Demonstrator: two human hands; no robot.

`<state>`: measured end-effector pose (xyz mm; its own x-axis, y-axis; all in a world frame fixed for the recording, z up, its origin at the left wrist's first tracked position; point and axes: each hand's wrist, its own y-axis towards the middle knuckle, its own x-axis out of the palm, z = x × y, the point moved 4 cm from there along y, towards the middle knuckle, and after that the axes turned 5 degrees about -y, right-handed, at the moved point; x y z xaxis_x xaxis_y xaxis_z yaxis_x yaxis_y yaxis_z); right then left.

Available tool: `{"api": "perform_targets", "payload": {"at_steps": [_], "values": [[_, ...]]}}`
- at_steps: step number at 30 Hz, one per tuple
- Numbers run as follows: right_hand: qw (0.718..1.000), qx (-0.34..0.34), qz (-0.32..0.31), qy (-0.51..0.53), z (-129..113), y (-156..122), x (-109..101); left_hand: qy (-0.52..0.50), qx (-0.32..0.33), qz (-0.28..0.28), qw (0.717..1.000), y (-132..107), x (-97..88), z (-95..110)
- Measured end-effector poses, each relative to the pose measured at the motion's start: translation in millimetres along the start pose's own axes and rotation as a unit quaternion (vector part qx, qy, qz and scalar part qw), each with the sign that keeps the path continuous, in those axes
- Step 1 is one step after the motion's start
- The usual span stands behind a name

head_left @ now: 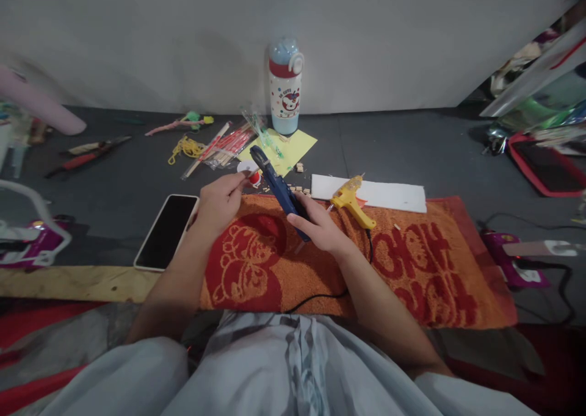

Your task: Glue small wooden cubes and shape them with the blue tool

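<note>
My right hand is wrapped round a long dark blue hand tool, whose jaw-like tip points up and left; its exact kind is unclear. My left hand is closed in a pinch on a thin pale stick close to the tool. Below the tool's tip stands a red-and-white spool, partly hidden. Several small wood bits lie by the towel's far edge. A yellow glue gun rests right of my right hand, partly on a white strip.
An orange-red towel covers the front middle. A phone lies left of my left arm. Behind are a bottle, yellow paper, bagged sticks and yellow string. Pliers lie far left; a black cord crosses the towel.
</note>
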<state>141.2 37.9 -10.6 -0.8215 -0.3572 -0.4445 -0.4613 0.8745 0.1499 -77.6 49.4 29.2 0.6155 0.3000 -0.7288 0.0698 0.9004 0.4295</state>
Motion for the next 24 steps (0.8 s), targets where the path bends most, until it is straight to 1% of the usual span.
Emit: {"api": "perform_targets", "payload": {"at_steps": [5,10,16,24], "values": [[1.0,-0.001,0.0,-0.001,-1.4,0.2,-0.3,0.02,0.004,-0.009,1.0,0.2,-1.2,0.0],[1.0,-0.001,-0.004,0.005,-0.6,0.1,0.1,0.041,0.026,-0.011,0.999,-0.9,-1.9,1.7],[1.0,-0.004,-0.003,0.004,-0.7,-0.1,-0.3,0.055,0.015,-0.018,0.998,-1.2,-2.0,1.8],[1.0,-0.005,-0.007,0.009,-1.2,0.5,-0.5,0.056,0.025,-0.015,0.998,-1.4,-2.0,2.0]]}}
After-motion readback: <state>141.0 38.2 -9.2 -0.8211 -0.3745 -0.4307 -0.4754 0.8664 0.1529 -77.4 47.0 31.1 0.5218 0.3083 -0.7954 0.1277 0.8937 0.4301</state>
